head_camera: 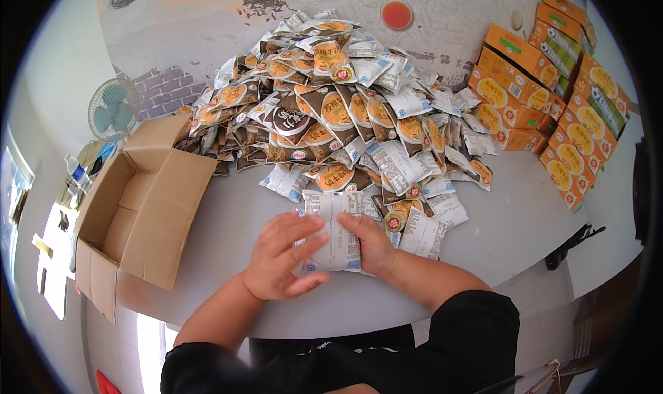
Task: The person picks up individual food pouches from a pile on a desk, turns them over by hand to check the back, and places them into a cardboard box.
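Note:
My right hand (374, 243) grips the right edge of a plump white plastic pouch (336, 238), with the thumb on top. The pouch shows its back side, which bears printing and a blue mark at the lower corner. Over its left side hovers my left hand (287, 256), fingers spread and holding nothing; whether a fingertip touches the film I cannot tell. Behind both hands rises a big heap of walnut milk pouches (331, 109), some brown-and-orange side up, others white side up. Another white pouch (422, 234) lies just right of my right wrist.
An open cardboard carton (164, 220) stands at the left, flaps spread. Orange drink cartons (577, 135) are stacked at the right, on the grey table (497, 228). A fan (113, 108) and a plastic bottle (77, 172) are at the far left. A black object (570, 246) lies by the right edge.

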`<state>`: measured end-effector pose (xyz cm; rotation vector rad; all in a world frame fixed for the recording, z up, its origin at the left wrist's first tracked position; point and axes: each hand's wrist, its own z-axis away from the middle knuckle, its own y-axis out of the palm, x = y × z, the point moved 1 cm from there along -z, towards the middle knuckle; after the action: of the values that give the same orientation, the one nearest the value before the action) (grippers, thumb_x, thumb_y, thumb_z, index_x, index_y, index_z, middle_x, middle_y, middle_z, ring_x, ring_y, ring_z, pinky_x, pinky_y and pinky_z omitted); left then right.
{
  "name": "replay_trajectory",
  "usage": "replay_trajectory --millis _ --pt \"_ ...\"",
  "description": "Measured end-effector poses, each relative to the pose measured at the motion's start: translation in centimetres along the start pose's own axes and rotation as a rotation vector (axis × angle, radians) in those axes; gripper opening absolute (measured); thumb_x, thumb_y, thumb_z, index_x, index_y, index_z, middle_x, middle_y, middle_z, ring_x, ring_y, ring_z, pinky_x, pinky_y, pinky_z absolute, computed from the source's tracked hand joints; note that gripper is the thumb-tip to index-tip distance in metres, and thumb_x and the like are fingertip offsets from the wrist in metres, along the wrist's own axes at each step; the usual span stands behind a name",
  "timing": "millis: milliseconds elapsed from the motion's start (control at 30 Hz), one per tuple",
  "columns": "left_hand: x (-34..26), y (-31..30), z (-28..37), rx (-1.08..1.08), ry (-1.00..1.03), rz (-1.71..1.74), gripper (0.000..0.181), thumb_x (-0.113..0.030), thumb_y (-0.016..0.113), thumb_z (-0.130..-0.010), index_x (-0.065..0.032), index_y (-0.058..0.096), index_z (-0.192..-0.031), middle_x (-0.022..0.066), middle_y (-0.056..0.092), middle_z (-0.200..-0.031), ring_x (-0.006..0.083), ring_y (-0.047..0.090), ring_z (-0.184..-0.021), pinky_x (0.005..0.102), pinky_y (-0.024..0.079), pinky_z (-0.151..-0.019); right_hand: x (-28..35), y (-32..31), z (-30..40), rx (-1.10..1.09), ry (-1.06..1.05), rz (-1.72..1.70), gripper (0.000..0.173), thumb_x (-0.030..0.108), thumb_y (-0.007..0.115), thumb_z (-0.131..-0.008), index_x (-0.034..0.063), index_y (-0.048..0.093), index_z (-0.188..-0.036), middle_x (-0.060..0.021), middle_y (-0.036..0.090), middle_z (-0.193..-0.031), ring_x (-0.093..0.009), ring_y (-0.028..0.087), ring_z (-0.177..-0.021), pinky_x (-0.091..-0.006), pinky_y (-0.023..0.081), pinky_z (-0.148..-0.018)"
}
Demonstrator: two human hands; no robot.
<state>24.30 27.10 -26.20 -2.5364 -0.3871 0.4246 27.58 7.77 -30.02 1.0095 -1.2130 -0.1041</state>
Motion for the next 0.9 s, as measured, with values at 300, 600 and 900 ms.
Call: replay_trajectory --millis 300,600,900 --pt "0.3 1.8 0.8 0.495 -0.934 0.446 0.049 -0.043 0.072 -0.079 -0.0036 0.063 -0.108 0.0128 0.066 -0.094 0.0259 0.064 -0.087 0.0348 0.050 -0.079 -1.0 -1.0 0.0 -0.051 -0.035 0.080 0.042 0.032 0.052 -0.096 0.0049 0.046 -0.127 -0.0092 0.060 -0.114 -0.018 0.062 -0.100 -0.0340 0.053 -0.084" --pt "-0.6 3.1 1.4 0.432 -0.308 0.064 0.024 -0.028 0.064 -0.085 -0.0072 0.065 -0.097 0.0115 0.064 -0.081 0.0320 0.062 -0.066 0.0409 0.051 -0.059 -1.4 -1.8 -0.2 -0.046 -0.055 0.149 0.037 0.036 0.050 -0.097 0.0045 0.052 -0.116 -0.0052 0.062 -0.103 -0.012 0.060 -0.092 -0.0280 0.050 -0.079" --pt "-2.6 3.9 1.6 0.314 -0.033 0.030 0.020 -0.027 0.064 -0.084 -0.0089 0.066 -0.092 0.0083 0.065 -0.081 0.0289 0.063 -0.063 0.0381 0.052 -0.053 -0.6 0.6 0.3 -0.074 0.215 0.279 0.038 0.038 0.047 -0.098 0.0031 0.056 -0.109 -0.0059 0.063 -0.096 -0.013 0.062 -0.084 -0.0280 0.052 -0.073"
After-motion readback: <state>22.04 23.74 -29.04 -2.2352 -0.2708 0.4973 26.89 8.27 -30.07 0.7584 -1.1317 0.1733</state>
